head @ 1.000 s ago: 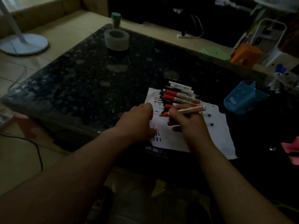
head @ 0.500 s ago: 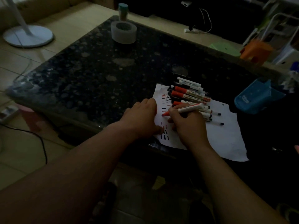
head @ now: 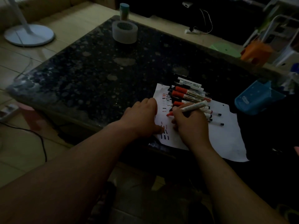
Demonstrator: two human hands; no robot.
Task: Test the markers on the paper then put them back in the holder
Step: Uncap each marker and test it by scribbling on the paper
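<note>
A white sheet of paper (head: pixel 226 139) lies at the near right of the dark stone table, marked with short red and black strokes. My right hand (head: pixel 191 125) grips a red-tipped marker (head: pixel 192 107), its tip down on the paper among the strokes. My left hand (head: pixel 142 115) lies flat on the paper's left edge, fingers spread. Several other markers (head: pixel 187 92), red-capped and black-capped, lie in a row on the paper's far end. The blue holder (head: pixel 257 99) lies tipped on its side to the right of the paper.
A roll of clear tape (head: pixel 124 31) and a small capped bottle (head: pixel 124 11) stand at the table's far edge (head: pixel 161 33). An orange plastic stool (head: pixel 255 52) and white rack are beyond the right corner. A fan base (head: pixel 29 34) sits on the floor at the left.
The marker's tip has come down from just above the sheet onto the paper. My left hand has spread flat on the paper's left edge.
</note>
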